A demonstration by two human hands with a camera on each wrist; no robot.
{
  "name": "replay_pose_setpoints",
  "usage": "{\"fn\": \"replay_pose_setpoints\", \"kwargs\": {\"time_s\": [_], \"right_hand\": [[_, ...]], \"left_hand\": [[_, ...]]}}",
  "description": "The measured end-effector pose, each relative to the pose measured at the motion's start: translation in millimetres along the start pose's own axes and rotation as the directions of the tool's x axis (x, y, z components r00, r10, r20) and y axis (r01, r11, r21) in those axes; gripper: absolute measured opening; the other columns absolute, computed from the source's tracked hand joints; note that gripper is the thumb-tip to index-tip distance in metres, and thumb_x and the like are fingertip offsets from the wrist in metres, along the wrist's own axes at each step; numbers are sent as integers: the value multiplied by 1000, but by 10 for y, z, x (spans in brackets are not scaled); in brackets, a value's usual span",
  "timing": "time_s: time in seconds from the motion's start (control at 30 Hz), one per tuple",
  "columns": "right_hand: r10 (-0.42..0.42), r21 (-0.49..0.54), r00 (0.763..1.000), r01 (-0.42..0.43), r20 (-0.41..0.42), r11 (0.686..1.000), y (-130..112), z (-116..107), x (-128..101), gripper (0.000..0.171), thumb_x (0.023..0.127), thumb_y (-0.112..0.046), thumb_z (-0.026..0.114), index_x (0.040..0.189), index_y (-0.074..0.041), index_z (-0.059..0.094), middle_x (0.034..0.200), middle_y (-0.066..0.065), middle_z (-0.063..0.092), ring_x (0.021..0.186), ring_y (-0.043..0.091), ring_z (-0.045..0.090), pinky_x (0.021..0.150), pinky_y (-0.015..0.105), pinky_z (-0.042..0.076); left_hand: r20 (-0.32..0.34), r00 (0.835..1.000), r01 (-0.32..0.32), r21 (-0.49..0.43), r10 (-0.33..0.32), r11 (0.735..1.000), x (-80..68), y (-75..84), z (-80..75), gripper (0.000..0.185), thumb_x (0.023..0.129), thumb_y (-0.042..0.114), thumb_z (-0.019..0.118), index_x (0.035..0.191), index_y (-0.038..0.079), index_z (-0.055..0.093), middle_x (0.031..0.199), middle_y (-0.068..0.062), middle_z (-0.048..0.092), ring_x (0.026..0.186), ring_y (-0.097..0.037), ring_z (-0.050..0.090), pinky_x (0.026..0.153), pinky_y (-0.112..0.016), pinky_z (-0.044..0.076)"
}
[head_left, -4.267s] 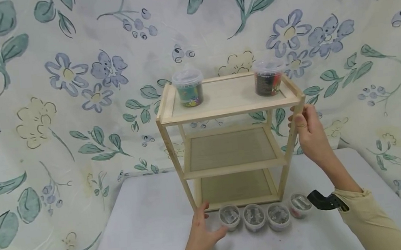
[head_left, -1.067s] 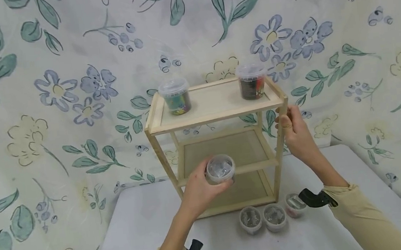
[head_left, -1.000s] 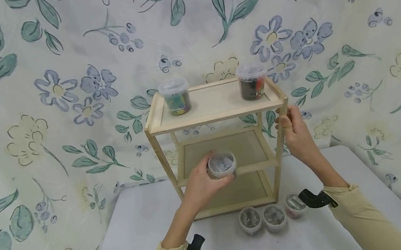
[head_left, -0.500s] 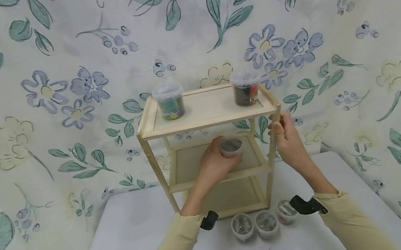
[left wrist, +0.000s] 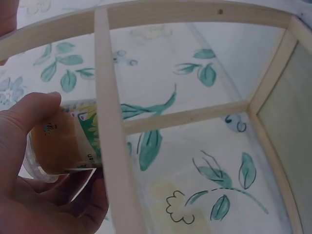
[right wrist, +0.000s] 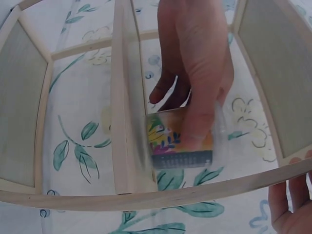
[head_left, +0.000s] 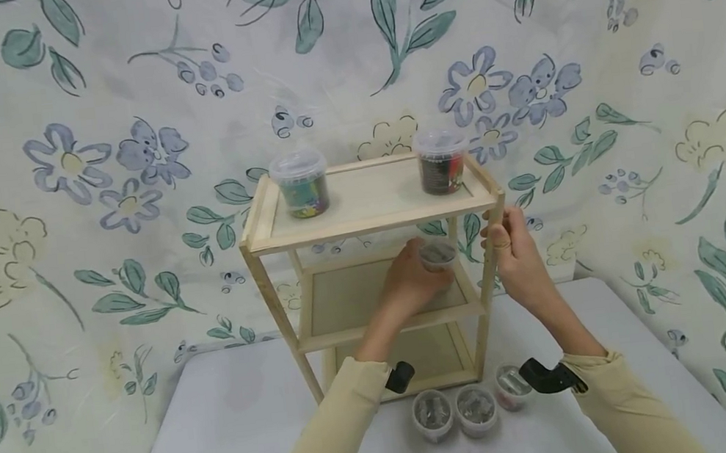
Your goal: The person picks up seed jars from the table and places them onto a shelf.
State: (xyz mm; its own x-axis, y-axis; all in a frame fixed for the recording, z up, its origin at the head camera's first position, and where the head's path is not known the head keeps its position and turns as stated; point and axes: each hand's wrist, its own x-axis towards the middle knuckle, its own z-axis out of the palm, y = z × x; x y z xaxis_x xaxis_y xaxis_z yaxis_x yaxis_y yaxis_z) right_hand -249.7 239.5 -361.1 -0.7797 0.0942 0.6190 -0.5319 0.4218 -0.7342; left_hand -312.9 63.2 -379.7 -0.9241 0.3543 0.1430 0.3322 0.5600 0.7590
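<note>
While your left hand grips the small tub, aim right.
Set it level; your right hand clasps the shelf post.

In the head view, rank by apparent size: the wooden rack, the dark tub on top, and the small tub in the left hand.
1. Three-tier pale wooden rack.
2. Dark-filled clear plastic tub.
3. Small clear tub in the left hand, partly hidden by fingers, so less sure.
</note>
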Motion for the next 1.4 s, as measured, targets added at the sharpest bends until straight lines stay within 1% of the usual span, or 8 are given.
{"fn": "replay_pose_setpoints", "kwargs": {"time_s": [0.13, 0.23, 0.43, 0.57, 0.73, 0.9, 1.07, 1.4], "right_hand": [[-13, 8, 1000, 13, -4, 1000, -19, 5, -4, 31, 107, -16, 33, 126, 7, 37, 102, 24, 54, 91, 21, 55, 79, 25, 47], [-17, 16, 1000, 17, -4, 1000, -37, 4, -4, 31, 107, -16, 32, 127, 7, 37, 103, 23, 53, 93, 26, 54, 79, 25, 46], [-40, 19, 999, 40, -24, 999, -43, 10, 6, 30, 107, -15, 33, 126, 8, 38, 101, 23, 54, 90, 15, 53, 77, 24, 46], [-33, 24, 999, 34, -20, 999, -34, 25, 5, 29, 107, -14, 33, 126, 8, 38, 100, 24, 53, 89, 21, 54, 77, 24, 46], [-24, 31, 1000, 24, -12, 999, -21, 35, -8, 29, 107, -13, 32, 126, 8, 37, 100, 23, 53, 90, 28, 54, 77, 24, 46], [-6, 16, 1000, 6, -9, 1000, -8, 23, -6, 31, 107, -15, 32, 127, 8, 37, 100, 22, 53, 89, 21, 54, 77, 26, 46], [3, 4, 1000, -3, 1, 1000, -8, 12, -5, 32, 107, -17, 32, 128, 7, 37, 102, 22, 54, 89, 15, 54, 78, 28, 46], [-9, 1, 1000, 9, -25, 1000, 7, 27, 4, 34, 107, -19, 32, 126, 8, 38, 102, 25, 54, 89, 18, 54, 77, 24, 45]], "left_hand": [[-6, 1000, -9, 26, 9, 1000, -1, -12, 26, 80, 84, 32, 71, 149, 4, 35, 131, -16, 57, 113, -30, 56, 93, -45, 48], [-9, 1000, -4, 34, 4, 999, -3, -17, 32, 82, 83, 33, 71, 150, 4, 33, 131, -17, 57, 112, -29, 56, 92, -44, 48], [-11, 1000, 16, 69, -15, 998, 6, -24, 62, 85, 84, 35, 72, 152, 5, 29, 135, -22, 54, 120, -34, 55, 96, -47, 48], [-12, 1000, 16, 87, -15, 996, -4, -45, 69, 87, 85, 34, 72, 152, 6, 26, 134, -25, 53, 121, -37, 54, 95, -48, 48], [4, 1000, 17, 53, -18, 998, -22, -65, 59, 89, 84, 33, 73, 154, 8, 23, 135, -25, 52, 122, -37, 52, 94, -49, 48], [22, 999, 34, 9, -34, 999, -37, -71, 39, 93, 83, 33, 74, 155, 10, 20, 136, -24, 51, 122, -37, 51, 96, -49, 47], [25, 999, 43, -29, -42, 999, -69, -79, 14, 98, 82, 34, 78, 155, 10, 17, 138, -23, 51, 126, -36, 50, 101, -49, 45], [-8, 998, 62, -44, -63, 997, -138, -102, -65, 99, 79, 39, 81, 155, 13, 23, 138, -16, 54, 125, -36, 52, 100, -48, 46]]}}
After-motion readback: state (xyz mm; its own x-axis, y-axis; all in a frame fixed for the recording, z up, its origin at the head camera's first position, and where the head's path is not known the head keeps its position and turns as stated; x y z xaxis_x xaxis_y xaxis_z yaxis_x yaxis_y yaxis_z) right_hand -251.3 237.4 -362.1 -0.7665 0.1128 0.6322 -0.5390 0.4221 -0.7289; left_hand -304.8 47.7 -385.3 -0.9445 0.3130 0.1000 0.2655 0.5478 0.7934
